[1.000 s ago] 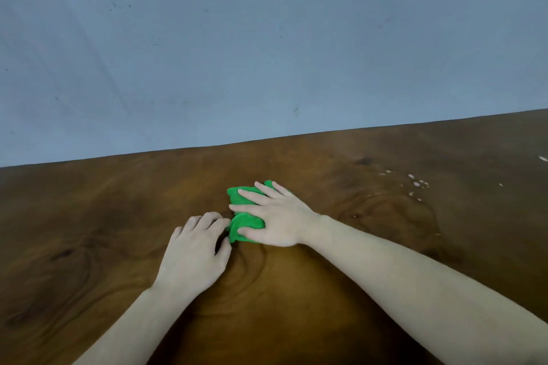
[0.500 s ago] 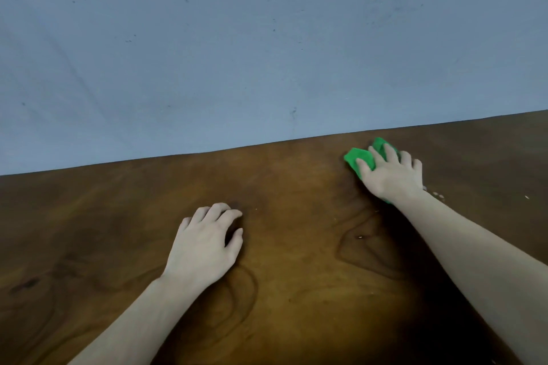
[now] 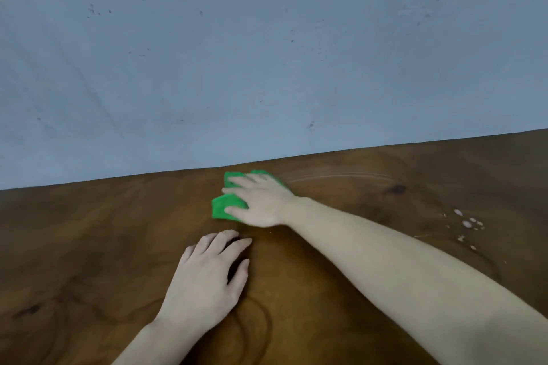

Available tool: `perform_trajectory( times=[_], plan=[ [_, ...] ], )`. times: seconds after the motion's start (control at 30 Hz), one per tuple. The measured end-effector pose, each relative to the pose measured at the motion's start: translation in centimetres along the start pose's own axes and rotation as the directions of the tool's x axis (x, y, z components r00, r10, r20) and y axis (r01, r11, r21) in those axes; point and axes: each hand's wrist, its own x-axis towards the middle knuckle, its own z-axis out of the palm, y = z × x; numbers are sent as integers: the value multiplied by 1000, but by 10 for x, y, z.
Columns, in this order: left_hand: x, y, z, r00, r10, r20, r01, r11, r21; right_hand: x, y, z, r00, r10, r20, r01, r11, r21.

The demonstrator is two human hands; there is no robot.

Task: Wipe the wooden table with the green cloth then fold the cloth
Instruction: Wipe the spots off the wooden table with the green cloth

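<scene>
The green cloth (image 3: 224, 208) lies bunched on the wooden table (image 3: 89, 246) near its far edge. My right hand (image 3: 262, 201) lies flat on top of the cloth with fingers spread and pointing left, pressing it to the wood; most of the cloth is hidden beneath it. My left hand (image 3: 207, 278) rests palm down on the bare table just in front of the cloth, fingers loosely bent, holding nothing. A faint streak arcs across the wood to the right of the cloth.
A blue-grey wall (image 3: 267, 53) rises straight behind the table's far edge. Several small white spots (image 3: 467, 224) mark the table surface at the right. Dark grain swirls run through the wood.
My right hand has slid the cloth leftward along the far edge from the right side toward the middle. The left hand has stayed in place on the table.
</scene>
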Motion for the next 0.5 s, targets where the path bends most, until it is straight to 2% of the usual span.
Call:
perform_trajectory(
  times=[0.07,0.13,0.2,0.3,0.4,0.5],
  plan=[
    [1,0,-1,1000,-5,8,5,1000,15,3,-2,-1,997,-76,24,76,997,-1],
    [2,1,-2,1000,-6,17,6,999,35,-1,15,-5,997,-66,31,66,998,-20],
    [4,3,-2,1000,-14,9,13,999,49,-12,44,-11,999,5,36,-4,1000,-27],
    [3,5,-2,1000,-28,13,27,997,75,-43,99,-18,982,186,18,-186,983,1],
    [2,7,-3,999,-41,12,40,997,61,-89,160,-21,903,428,-27,-426,903,45],
    [1,10,-5,999,-39,24,38,998,58,-140,204,-16,751,656,-76,-649,755,94]
  ],
)
